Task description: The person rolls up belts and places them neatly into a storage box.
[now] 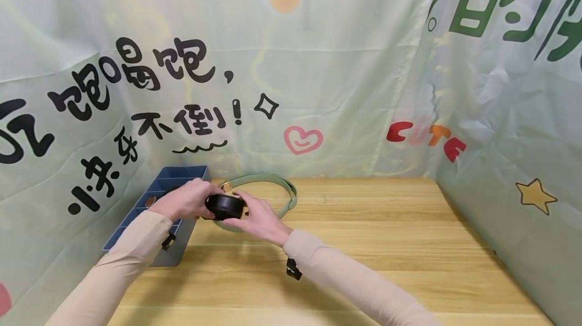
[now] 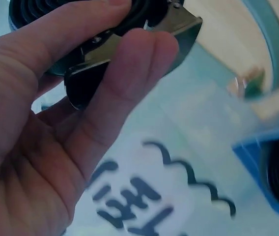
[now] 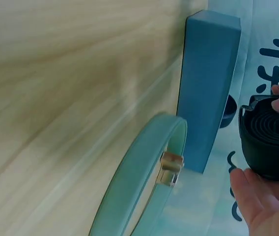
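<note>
Both hands hold a black belt [image 1: 224, 206], wound into a tight coil, above the table beside the box. My left hand [image 1: 191, 198] grips the coil from the left, fingers on top and thumb below. In the left wrist view its fingers lie around the coil and the metal buckle [image 2: 183, 24]. From the right, my right hand [image 1: 263, 219] holds the coil between thumb and fingers. The right wrist view shows the spiral of the coil [image 3: 267, 157] from its end. Behind the hands lies a green belt [image 1: 291, 192] in a loose loop with a gold buckle.
A blue box [image 1: 179, 245] with compartments stands at the left of the table, under the left forearm. Dark rolled and brown items sit in some compartments. Printed cloth walls [image 1: 345, 88] close off the back and both sides of the wooden table [image 1: 364, 225].
</note>
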`<state>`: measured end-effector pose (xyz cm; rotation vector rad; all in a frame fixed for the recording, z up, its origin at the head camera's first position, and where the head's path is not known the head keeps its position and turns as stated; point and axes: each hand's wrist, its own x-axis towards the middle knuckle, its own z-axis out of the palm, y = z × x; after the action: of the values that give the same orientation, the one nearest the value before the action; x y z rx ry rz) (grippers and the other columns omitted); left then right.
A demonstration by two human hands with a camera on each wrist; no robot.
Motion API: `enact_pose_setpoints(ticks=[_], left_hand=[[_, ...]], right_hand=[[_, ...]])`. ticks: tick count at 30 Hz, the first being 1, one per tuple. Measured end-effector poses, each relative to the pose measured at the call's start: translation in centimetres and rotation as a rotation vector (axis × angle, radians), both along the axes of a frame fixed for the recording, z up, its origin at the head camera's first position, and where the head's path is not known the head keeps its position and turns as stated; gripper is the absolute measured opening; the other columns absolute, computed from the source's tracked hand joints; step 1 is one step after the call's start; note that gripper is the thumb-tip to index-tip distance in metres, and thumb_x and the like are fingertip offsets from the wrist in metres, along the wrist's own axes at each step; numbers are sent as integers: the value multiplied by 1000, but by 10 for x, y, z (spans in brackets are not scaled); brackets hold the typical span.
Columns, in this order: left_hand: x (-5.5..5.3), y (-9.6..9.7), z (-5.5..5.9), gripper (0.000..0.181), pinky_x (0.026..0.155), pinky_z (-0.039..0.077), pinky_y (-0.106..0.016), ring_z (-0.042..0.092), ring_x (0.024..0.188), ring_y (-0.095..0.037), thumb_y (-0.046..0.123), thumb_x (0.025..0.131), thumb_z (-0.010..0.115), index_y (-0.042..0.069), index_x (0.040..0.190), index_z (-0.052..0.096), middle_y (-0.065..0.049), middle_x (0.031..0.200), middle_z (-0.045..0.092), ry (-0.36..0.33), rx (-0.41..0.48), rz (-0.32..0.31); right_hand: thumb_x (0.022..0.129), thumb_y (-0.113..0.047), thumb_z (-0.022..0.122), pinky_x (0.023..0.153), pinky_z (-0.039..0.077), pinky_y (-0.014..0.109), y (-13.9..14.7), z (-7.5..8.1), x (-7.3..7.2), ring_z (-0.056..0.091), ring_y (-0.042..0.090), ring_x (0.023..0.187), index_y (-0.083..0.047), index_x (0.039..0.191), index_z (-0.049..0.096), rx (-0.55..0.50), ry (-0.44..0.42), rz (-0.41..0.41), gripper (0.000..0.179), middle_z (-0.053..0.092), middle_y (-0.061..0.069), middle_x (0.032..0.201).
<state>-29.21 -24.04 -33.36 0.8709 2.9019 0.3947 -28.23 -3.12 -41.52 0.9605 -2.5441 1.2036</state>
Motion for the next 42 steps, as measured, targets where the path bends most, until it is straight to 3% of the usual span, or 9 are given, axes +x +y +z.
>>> enact_pose_setpoints(ticks=[6,9,14,18,22,25,33,37,42], left_hand=[[-4,-38,6,29,55,50,-28,59,61,-9,7,69,86,15,94,73,-5,88,69,122,-62,58],[-5,-55,10,32,53,49,-27,59,57,-10,5,70,85,11,99,72,-11,93,69,127,-59,98],[-7,-81,18,29,49,49,-27,59,55,-12,2,71,82,7,97,71,-11,87,67,80,-79,176],[-8,-94,21,27,49,48,-29,59,54,-14,-2,71,79,4,95,69,-9,81,63,31,-133,233],[-10,-101,16,31,52,47,-32,58,58,-17,-2,69,81,4,96,70,-10,82,63,-3,-211,243],[-11,-106,7,36,57,46,-35,58,65,-21,-2,65,83,4,98,71,-10,84,65,31,-283,223],[-13,-115,-32,28,57,48,-39,58,62,-25,-12,66,74,10,80,67,-9,76,64,251,-372,140],[-15,-115,-42,24,58,51,-43,60,63,-29,-12,68,71,9,77,64,-11,75,64,356,-375,122],[-17,-108,-50,21,58,51,-45,59,62,-29,-11,73,69,8,74,61,-10,71,63,347,-422,150]], right_hand=[[96,-22,64,72,51,13,-14,-3,3,68,6,88,-11,113,68,-52,100,-19,21,73,0,102],[96,-19,63,69,47,9,-20,-2,4,64,-2,76,-15,101,73,96,293,38,12,74,-6,91],[97,-22,60,66,48,12,-41,-5,14,65,-2,78,-24,102,73,411,641,167,14,72,-15,91],[99,-22,54,74,50,13,-66,-11,26,65,-1,91,-29,110,70,615,773,214,21,69,-16,99],[99,-19,53,100,42,16,-86,-15,35,56,4,119,-24,133,58,729,760,282,35,61,-11,128],[100,-23,51,110,34,18,-97,-18,40,43,7,137,-21,147,44,794,727,301,47,48,-7,147],[103,-34,42,108,38,21,-107,-20,47,26,8,147,-23,154,29,939,595,270,54,30,-8,159],[102,-37,44,108,38,22,-108,-15,49,25,8,147,-25,155,28,979,554,250,56,28,-10,160],[95,-43,57,105,40,20,-112,-13,53,30,6,145,-24,155,27,984,486,242,69,25,-8,161]])
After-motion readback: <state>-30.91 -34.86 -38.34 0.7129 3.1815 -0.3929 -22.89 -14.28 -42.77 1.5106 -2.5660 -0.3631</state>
